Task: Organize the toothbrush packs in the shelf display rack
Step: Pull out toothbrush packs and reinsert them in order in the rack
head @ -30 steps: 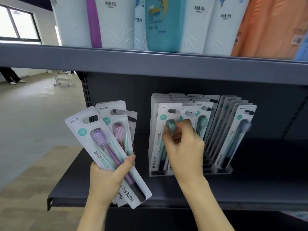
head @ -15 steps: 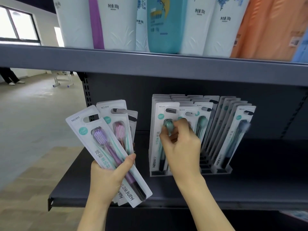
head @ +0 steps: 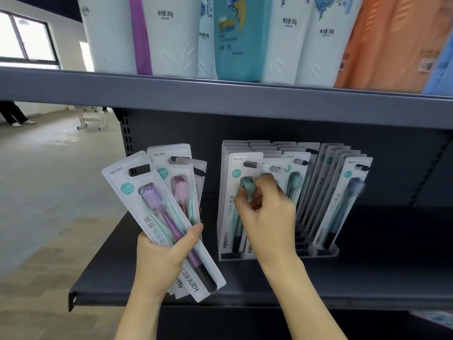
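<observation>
White pouches, a teal pouch and orange packs lined the top; a window occupied the upper left.

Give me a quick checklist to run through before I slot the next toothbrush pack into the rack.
1. Spare packs secure in the left hand: ok, thumb clamps the fanned stack, purple pack on top.
2. Right hand free to take a pack: not ok, its fingers are on the front teal pack in the rack.
3. Display rack sits fully on the lower shelf: ok.
4. Racked packs upright: ok in the left rows; the right-hand row leans right.
5. Empty slot for the next pack: cannot tell, the right hand covers the middle rows.
</observation>
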The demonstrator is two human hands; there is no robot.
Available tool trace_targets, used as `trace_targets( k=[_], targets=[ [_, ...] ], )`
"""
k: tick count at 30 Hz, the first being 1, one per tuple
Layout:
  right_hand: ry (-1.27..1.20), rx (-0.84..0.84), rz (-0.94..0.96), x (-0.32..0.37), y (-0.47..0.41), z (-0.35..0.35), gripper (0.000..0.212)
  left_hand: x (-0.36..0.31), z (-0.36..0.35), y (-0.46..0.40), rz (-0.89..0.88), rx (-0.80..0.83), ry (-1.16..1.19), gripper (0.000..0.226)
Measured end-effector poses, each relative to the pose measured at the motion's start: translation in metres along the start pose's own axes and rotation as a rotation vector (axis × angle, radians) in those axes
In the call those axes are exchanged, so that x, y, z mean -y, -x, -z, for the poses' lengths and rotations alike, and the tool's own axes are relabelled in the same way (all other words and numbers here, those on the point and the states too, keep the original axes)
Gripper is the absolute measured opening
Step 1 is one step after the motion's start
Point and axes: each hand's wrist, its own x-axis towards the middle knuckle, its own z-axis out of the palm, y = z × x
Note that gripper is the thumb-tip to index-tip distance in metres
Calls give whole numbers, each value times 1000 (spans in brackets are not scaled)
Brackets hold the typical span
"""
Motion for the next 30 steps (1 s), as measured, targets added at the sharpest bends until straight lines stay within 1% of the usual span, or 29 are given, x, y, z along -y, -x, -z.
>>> trace_targets(
  k=[10,21,24,30],
  targets=[
    [73,-62,73,7,1,-2,15,0,1,1,-5,5,-2,29],
    [74,-17,60,7,6,-7,17,-1,3,2,-9,-5,-7,29],
    [61,-25,54,4,6,-7,16,-1,3,1,-1,-9,-2,27],
    [60,15,35,-2,9,-7,15,-1,3,0,7,-9,12,25]
  ],
)
